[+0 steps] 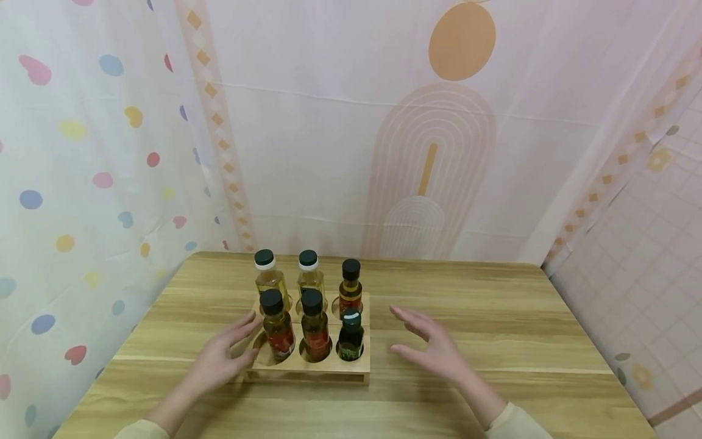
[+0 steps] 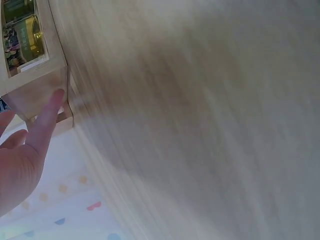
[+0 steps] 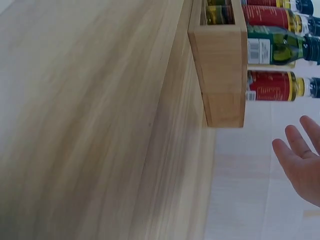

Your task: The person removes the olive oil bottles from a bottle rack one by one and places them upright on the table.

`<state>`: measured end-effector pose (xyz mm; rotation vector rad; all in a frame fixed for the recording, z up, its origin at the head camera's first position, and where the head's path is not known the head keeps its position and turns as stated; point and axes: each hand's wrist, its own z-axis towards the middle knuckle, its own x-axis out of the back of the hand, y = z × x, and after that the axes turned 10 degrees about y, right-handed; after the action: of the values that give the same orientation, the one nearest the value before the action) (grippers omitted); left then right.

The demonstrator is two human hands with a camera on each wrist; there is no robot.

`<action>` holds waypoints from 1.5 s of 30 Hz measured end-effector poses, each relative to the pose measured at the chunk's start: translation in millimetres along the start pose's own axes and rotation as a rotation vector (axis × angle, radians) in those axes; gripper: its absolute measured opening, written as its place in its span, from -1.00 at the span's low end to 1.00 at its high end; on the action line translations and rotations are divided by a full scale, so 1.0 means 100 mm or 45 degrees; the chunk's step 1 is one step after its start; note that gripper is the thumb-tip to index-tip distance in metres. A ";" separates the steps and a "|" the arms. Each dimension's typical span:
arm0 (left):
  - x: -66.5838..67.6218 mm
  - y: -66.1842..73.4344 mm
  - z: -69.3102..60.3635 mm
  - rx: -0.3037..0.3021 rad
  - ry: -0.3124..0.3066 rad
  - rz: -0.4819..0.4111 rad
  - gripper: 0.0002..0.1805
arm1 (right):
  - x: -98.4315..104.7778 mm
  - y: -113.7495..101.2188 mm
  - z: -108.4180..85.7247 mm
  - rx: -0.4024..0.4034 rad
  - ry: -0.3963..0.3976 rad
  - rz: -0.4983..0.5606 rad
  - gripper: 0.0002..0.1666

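Note:
A two-tier wooden bottle rack [image 1: 307, 367] stands on the table with several small bottles upright in its round holes. Two bottles with dark green caps [image 1: 264, 258] are at the back left. A black-capped bottle [image 1: 350, 289] fills the back right hole. In front are two black-capped bottles with red labels [image 1: 316, 341] and a small dark green bottle [image 1: 351, 341]. My left hand [image 1: 222, 355] is at the rack's left side; in the left wrist view a fingertip touches the rack's end panel [image 2: 42, 90]. My right hand [image 1: 433, 347] is held apart from the rack, to its right, fingers extended.
The wood-grain table [image 1: 466, 292] stretches to both sides of the rack. Behind it hangs a pale patterned curtain [image 1: 329, 152], and a dotted curtain [image 1: 82, 183] closes the left side. A checked curtain [image 1: 652, 244] runs along the right edge.

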<state>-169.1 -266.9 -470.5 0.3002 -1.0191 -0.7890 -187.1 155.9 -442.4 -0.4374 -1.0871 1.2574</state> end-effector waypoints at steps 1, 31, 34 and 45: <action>0.00 0.01 0.00 0.015 -0.009 -0.012 -0.43 | -0.02 -0.01 0.01 -0.005 -0.006 0.015 -0.21; 0.00 0.00 0.00 0.138 -0.074 -0.104 -0.52 | -0.57 -0.23 0.36 -0.115 -0.031 0.125 -0.42; 0.00 0.01 0.00 0.142 -0.074 -0.104 -0.52 | -0.59 -0.25 0.38 -0.136 -0.016 0.119 -0.45; 0.01 0.01 0.01 0.127 -0.067 -0.097 -0.53 | -0.62 -0.32 0.40 -0.142 -0.005 0.134 -0.53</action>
<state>-169.2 -266.8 -468.8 0.4076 -1.1039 -0.8198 -198.7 78.9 -424.5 -0.5830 -1.1538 1.2939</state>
